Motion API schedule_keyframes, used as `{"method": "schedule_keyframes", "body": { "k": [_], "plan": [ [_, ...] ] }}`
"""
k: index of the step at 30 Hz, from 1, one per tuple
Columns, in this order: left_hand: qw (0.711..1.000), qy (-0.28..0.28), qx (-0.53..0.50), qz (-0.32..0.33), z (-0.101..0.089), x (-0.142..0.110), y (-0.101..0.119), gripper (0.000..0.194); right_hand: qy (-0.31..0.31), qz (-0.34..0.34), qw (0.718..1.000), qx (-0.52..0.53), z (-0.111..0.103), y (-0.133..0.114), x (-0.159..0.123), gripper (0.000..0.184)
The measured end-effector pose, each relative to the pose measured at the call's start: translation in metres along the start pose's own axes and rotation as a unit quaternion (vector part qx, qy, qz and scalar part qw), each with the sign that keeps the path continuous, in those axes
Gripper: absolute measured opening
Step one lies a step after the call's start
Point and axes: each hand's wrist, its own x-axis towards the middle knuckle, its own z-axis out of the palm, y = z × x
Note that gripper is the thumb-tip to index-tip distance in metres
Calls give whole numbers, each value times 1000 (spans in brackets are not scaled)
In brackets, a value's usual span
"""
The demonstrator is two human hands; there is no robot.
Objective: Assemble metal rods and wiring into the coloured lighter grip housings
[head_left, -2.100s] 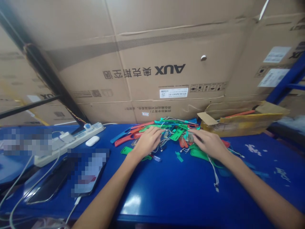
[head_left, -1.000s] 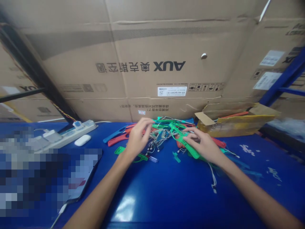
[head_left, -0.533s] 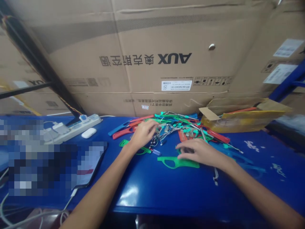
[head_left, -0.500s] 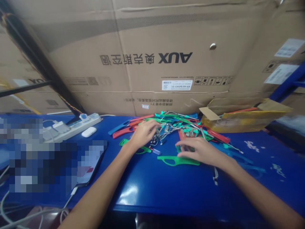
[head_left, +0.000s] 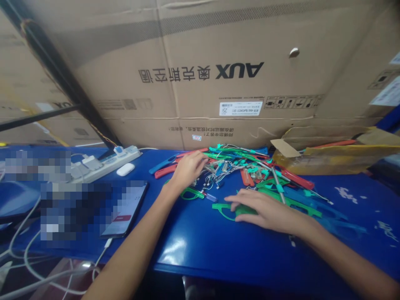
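My left hand (head_left: 190, 167) is at the left of a pile of coloured plastic lighter shells, metal tubes and wires, its fingers curled together; whatever they pinch is hidden. My right hand (head_left: 261, 208) is over a green plastic shell (head_left: 219, 206) with a looped handle. Its thumb and fingers are apart on either side of the shell; contact is unclear. Between the hands lies a screwdriver (head_left: 210, 197) with a clear purplish handle, beside another green shell (head_left: 193, 193). Red shells (head_left: 166, 171) lie behind my left hand. A metal tube (head_left: 278, 185) runs down behind my right hand.
An opened carton (head_left: 331, 162) stands at the back right against a large cardboard box (head_left: 187, 37). Blue shells (head_left: 342, 227) lie right of my right forearm. On the left are a power strip (head_left: 106, 166), white earbud case (head_left: 125, 169), phone (head_left: 128, 214) and cables.
My right hand has come down and its fingers have spread over the green shell, which lies in place. My left hand stays at the pile. The whole view has shifted slightly.
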Motion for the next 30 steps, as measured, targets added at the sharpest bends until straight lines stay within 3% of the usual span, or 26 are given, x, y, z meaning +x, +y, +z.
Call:
{"method": "schedule_keyframes", "body": {
  "k": [7,12,15,25,30],
  "plan": [
    [994,-88,-4,58,8,-2,-5,18,70,10,995,-70,-13,7,-1,40],
    [993,-107,25,37,13,-4,-11,23,38,-5,995,-88,-18,20,-2,33],
    [993,-108,46,12,13,-4,-13,22,23,-9,996,-88,-20,24,-1,32],
    [991,-79,92,-47,5,-5,-14,10,55,16,988,-144,-23,36,-8,29],
    [993,-63,97,-32,1,-4,-5,24,63,16,983,-174,-24,33,-6,29]
  ]
}}
